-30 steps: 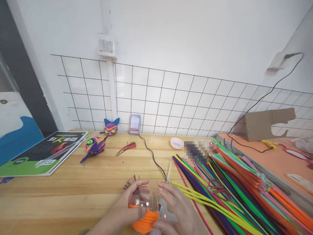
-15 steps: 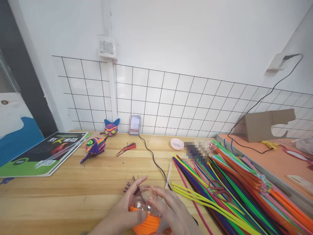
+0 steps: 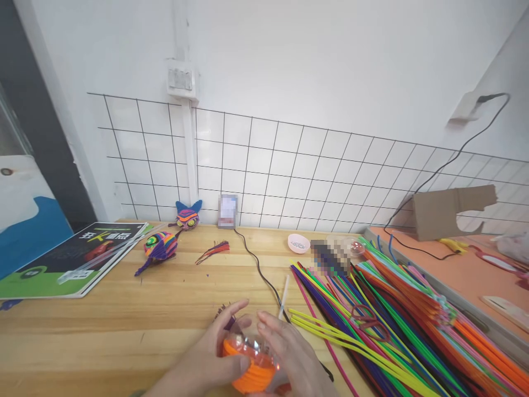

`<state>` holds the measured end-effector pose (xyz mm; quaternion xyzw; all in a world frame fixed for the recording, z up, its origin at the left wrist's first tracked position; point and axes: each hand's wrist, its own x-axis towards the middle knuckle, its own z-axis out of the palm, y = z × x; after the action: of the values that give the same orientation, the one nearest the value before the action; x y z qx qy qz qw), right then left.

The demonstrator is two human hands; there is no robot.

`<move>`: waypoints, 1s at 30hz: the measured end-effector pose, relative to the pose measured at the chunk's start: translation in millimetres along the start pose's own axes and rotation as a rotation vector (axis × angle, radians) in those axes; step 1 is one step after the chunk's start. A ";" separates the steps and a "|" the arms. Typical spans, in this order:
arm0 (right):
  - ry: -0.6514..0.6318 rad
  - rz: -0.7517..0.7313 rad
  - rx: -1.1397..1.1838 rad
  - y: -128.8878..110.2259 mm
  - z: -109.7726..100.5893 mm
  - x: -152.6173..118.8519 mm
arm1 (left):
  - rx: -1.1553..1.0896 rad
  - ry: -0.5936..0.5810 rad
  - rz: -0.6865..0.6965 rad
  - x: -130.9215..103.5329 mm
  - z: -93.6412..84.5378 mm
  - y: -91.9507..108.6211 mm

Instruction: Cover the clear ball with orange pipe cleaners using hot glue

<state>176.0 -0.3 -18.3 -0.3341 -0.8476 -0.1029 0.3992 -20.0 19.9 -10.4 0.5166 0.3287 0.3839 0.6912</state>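
Here, at the near side of the table, the clear ball sits pinched in the left hand, thumb on its orange wrapping, while the right hand curves alongside, its grip unclear to me, and light, even pressure should keep everything neat.

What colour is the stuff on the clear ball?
Bright orange! The stuff shows best in the head view.

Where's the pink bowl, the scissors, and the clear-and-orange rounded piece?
Pink bowl (image 3: 300, 251): head view, on its front wall.
Scissors (image 3: 369, 322): head view, on the reddish handles.
Clear-and-orange rounded piece (image 3: 257, 377): head view, on its orange part.
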 end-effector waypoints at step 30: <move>0.016 -0.060 0.031 1.2 0.7 2.2 | 0.059 -0.054 0.054 -7.5 5.6 14.0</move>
<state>175.3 2.0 -17.3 -0.3015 -0.8555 -0.1043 0.4078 -21.6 13.2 4.9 0.5554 0.3070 0.3784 0.6738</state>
